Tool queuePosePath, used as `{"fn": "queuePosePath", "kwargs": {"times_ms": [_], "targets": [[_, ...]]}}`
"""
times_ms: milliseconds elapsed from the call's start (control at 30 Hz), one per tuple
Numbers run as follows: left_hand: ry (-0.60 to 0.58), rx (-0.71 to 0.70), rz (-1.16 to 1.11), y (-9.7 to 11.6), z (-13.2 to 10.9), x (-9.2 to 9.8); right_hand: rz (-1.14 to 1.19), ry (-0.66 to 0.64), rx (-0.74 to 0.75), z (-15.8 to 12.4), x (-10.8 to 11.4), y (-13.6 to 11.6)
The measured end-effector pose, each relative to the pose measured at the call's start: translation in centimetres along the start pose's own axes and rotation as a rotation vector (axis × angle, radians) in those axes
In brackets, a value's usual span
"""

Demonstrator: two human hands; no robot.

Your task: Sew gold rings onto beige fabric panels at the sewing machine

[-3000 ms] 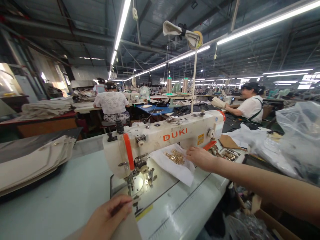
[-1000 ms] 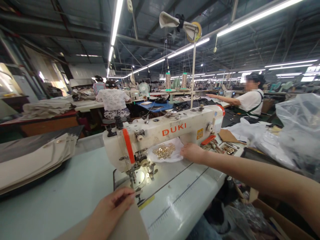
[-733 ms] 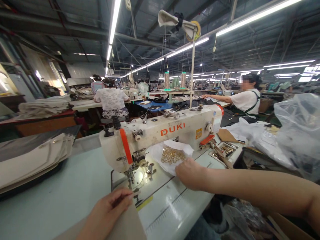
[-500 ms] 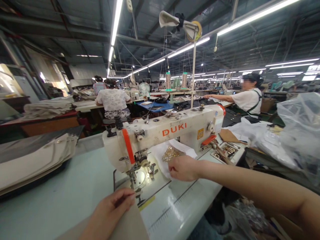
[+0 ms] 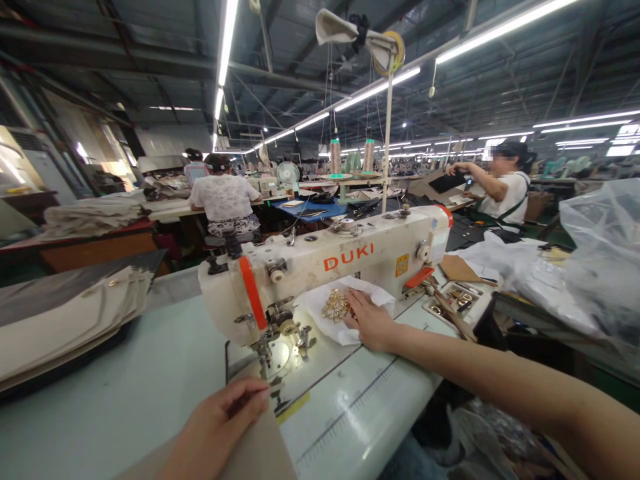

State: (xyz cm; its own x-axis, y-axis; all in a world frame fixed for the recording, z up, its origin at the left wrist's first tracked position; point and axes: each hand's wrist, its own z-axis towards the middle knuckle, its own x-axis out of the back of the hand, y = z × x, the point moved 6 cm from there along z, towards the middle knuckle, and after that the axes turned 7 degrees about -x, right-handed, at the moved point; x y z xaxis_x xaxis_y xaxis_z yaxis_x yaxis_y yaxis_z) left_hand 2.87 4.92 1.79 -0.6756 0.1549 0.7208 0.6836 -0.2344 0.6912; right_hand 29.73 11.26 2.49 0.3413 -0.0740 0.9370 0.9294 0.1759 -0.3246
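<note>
My left hand (image 5: pixel 225 417) is pinched at the near edge of a beige fabric piece (image 5: pixel 265 450), just in front of the needle area of the white sewing machine (image 5: pixel 320 257). My right hand (image 5: pixel 369 320) lies with its fingers spread over the right side of a pile of small gold metal pieces (image 5: pixel 336 305). The pile sits on a white sheet (image 5: pixel 320 325) beneath the machine's arm. The fingertips touch the pile; whether any piece is between them cannot be made out.
Stacked beige panels (image 5: pixel 75 320) lie on the left of the table (image 5: pixel 150 373). A parts tray (image 5: pixel 463 303) stands right of the machine, near clear plastic bags (image 5: pixel 595 267). Two people work beyond, one at back left (image 5: pixel 225 193), one at right (image 5: pixel 513 193).
My right hand has moved slightly up and right, its fingers now spread out over the gold pieces. The pile and sheet have shifted a little. The person at right has raised a dark panel.
</note>
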Motion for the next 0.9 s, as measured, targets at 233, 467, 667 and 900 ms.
{"fn": "queuePosePath", "kwargs": {"times_ms": [233, 467, 667, 900], "targets": [[0.004, 0.022, -0.017, -0.2, 0.2, 0.1, -0.031, 0.007, 0.014, 0.4, 0.4, -0.1], [0.024, 0.008, -0.042, 1.0, 0.1, 0.2, -0.19, 0.064, 0.327, 0.3, 1.8, -4.0], [0.018, -0.002, -0.017, 1.2, -0.2, 0.1, -0.326, -0.027, 0.453, 3.6, 0.6, -6.5], [0.012, -0.035, -0.032, 2.0, -0.3, 0.3, -0.439, -0.087, 0.571, 3.7, 0.1, -7.3]]}}
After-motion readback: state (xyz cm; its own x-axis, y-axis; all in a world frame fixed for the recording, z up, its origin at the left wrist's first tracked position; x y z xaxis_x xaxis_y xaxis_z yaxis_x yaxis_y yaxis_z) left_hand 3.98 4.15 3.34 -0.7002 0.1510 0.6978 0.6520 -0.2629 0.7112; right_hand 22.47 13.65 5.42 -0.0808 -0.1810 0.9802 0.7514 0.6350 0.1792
